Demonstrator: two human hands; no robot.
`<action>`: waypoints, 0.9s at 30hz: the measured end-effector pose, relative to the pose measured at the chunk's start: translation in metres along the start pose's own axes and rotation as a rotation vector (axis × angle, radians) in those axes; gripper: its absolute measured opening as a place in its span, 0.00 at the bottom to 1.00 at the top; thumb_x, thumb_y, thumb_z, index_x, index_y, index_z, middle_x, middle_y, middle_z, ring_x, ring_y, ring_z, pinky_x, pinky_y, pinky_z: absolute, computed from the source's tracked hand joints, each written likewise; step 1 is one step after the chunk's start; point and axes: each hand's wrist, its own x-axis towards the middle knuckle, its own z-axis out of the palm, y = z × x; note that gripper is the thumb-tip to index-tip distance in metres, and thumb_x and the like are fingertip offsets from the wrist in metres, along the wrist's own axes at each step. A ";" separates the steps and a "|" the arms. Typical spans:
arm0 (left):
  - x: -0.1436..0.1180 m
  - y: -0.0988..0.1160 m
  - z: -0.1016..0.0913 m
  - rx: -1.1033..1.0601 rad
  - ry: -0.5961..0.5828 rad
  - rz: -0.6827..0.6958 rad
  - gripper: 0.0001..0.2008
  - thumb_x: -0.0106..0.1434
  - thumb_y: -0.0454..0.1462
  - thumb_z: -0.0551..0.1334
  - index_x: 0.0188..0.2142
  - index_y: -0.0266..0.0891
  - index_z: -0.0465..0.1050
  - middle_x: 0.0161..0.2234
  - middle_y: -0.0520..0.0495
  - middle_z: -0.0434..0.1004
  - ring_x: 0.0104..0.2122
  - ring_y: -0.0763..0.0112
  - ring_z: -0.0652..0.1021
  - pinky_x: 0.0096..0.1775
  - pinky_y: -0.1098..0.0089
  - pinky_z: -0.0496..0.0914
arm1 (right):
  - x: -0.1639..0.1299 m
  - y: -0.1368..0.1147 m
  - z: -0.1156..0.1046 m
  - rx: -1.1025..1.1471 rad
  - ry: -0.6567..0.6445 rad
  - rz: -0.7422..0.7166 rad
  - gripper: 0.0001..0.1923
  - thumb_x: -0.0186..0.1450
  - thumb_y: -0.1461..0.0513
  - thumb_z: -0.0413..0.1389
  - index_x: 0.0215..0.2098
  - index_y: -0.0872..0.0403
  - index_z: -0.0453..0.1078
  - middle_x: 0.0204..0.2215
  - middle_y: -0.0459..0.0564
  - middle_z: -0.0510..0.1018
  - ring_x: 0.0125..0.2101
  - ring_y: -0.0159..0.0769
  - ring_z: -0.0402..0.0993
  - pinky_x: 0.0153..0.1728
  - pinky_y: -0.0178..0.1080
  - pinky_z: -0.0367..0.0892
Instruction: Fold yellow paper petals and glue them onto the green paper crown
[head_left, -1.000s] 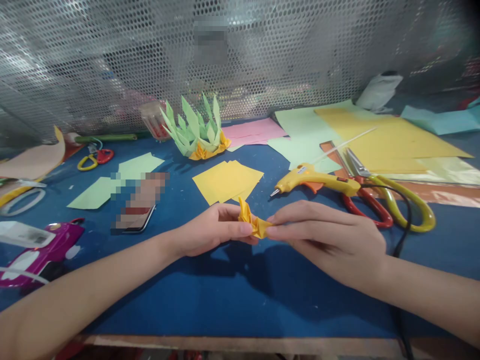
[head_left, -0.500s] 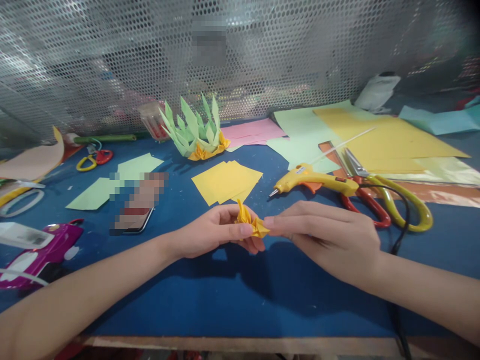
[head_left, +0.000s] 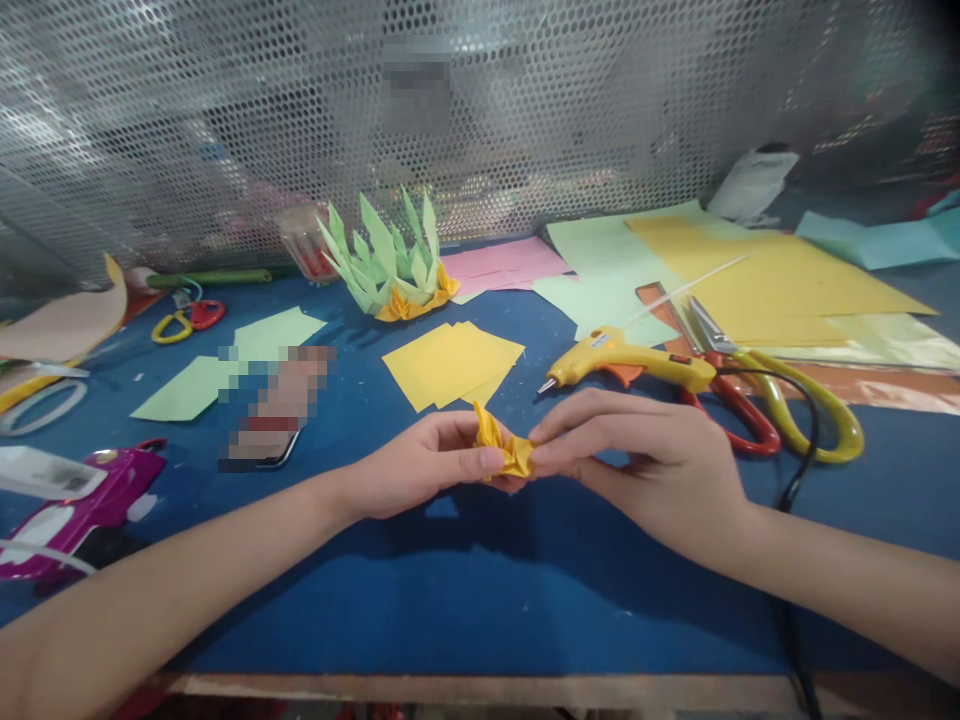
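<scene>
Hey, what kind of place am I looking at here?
Probably a paper-craft workbench: coloured paper sheets, a glue gun and scissors lie on the blue table, and both hands hold a folded yellow paper piece.

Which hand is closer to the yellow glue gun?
Right. The right hand is just below the yellow glue gun, at its nozzle end. The left hand is farther off to the left, pinching the folded yellow paper.

Worktop [head_left: 465,590]: dark blue covering, scuffed, with small pale specks. Front edge shows a bare wooden strip [head_left: 480,688]. Along the far edge stands a perforated metal screen [head_left: 187,130], silver, honeycomb holes, spanning the full width. Screen catches bright glare at its left; right corner falls dark.
</scene>
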 end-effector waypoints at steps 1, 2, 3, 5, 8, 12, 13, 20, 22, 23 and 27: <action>0.000 0.000 0.000 0.001 0.006 -0.002 0.11 0.55 0.42 0.69 0.36 0.39 0.77 0.34 0.51 0.79 0.35 0.73 0.78 0.42 0.71 0.71 | 0.000 0.000 0.000 0.045 0.002 0.035 0.09 0.61 0.72 0.57 0.31 0.52 0.75 0.31 0.47 0.79 0.31 0.28 0.76 0.34 0.30 0.73; 0.000 -0.001 0.000 0.000 0.011 -0.002 0.11 0.54 0.42 0.69 0.36 0.38 0.77 0.34 0.50 0.79 0.35 0.74 0.78 0.42 0.71 0.71 | 0.000 0.001 0.000 0.095 0.001 0.063 0.09 0.61 0.71 0.57 0.31 0.51 0.75 0.30 0.46 0.79 0.30 0.28 0.76 0.33 0.30 0.73; 0.000 -0.001 0.000 0.002 0.012 -0.004 0.11 0.54 0.41 0.69 0.36 0.38 0.77 0.33 0.50 0.79 0.35 0.74 0.78 0.42 0.72 0.71 | 0.000 0.001 0.001 0.142 -0.001 0.083 0.09 0.61 0.71 0.57 0.30 0.51 0.75 0.30 0.46 0.79 0.31 0.28 0.76 0.33 0.31 0.73; 0.000 -0.001 0.000 0.011 0.008 -0.007 0.11 0.55 0.41 0.69 0.36 0.38 0.77 0.34 0.50 0.80 0.35 0.74 0.78 0.42 0.72 0.71 | -0.001 0.002 0.001 0.206 0.000 0.082 0.10 0.61 0.72 0.57 0.31 0.51 0.74 0.28 0.45 0.79 0.31 0.28 0.76 0.33 0.32 0.73; 0.000 0.000 0.000 0.034 -0.001 -0.016 0.12 0.54 0.42 0.69 0.36 0.38 0.77 0.35 0.48 0.80 0.35 0.73 0.78 0.42 0.72 0.71 | -0.001 0.003 0.000 0.189 0.000 0.013 0.12 0.61 0.74 0.56 0.33 0.51 0.73 0.27 0.43 0.80 0.31 0.28 0.75 0.34 0.34 0.72; 0.000 0.003 0.000 0.054 -0.009 -0.023 0.12 0.54 0.42 0.69 0.35 0.37 0.77 0.34 0.48 0.79 0.34 0.73 0.78 0.42 0.72 0.71 | 0.000 0.002 0.000 0.136 0.012 -0.061 0.13 0.60 0.75 0.55 0.34 0.52 0.71 0.27 0.44 0.79 0.31 0.30 0.75 0.33 0.35 0.72; 0.000 0.003 0.001 0.050 -0.013 -0.023 0.13 0.53 0.42 0.70 0.36 0.37 0.76 0.34 0.49 0.79 0.34 0.73 0.78 0.42 0.72 0.71 | -0.001 0.002 0.001 0.136 0.017 -0.049 0.12 0.60 0.75 0.55 0.34 0.52 0.71 0.27 0.44 0.79 0.31 0.30 0.75 0.33 0.36 0.72; 0.002 0.001 0.007 0.040 0.198 0.028 0.24 0.43 0.32 0.75 0.39 0.38 0.70 0.33 0.52 0.77 0.33 0.74 0.78 0.39 0.73 0.71 | -0.005 0.004 0.008 0.232 0.154 0.196 0.09 0.62 0.70 0.56 0.32 0.51 0.62 0.29 0.44 0.73 0.32 0.30 0.73 0.33 0.34 0.70; 0.002 0.001 0.010 0.066 0.291 0.034 0.20 0.45 0.31 0.74 0.36 0.37 0.69 0.31 0.52 0.77 0.32 0.75 0.78 0.38 0.73 0.71 | -0.004 0.005 0.009 0.239 0.160 0.219 0.10 0.62 0.70 0.55 0.31 0.51 0.59 0.29 0.44 0.72 0.32 0.29 0.72 0.32 0.32 0.70; 0.002 0.001 0.012 0.080 0.321 0.028 0.19 0.45 0.31 0.73 0.35 0.36 0.69 0.30 0.52 0.77 0.31 0.75 0.78 0.38 0.73 0.71 | -0.004 0.006 0.010 0.236 0.159 0.223 0.10 0.63 0.70 0.54 0.30 0.51 0.58 0.29 0.44 0.71 0.31 0.29 0.71 0.32 0.31 0.69; 0.001 0.000 0.016 0.164 0.347 0.015 0.17 0.45 0.31 0.73 0.33 0.35 0.71 0.29 0.51 0.77 0.30 0.75 0.77 0.37 0.73 0.71 | -0.003 0.006 0.011 0.195 0.159 0.205 0.11 0.63 0.71 0.50 0.29 0.51 0.56 0.28 0.44 0.68 0.30 0.28 0.69 0.29 0.31 0.68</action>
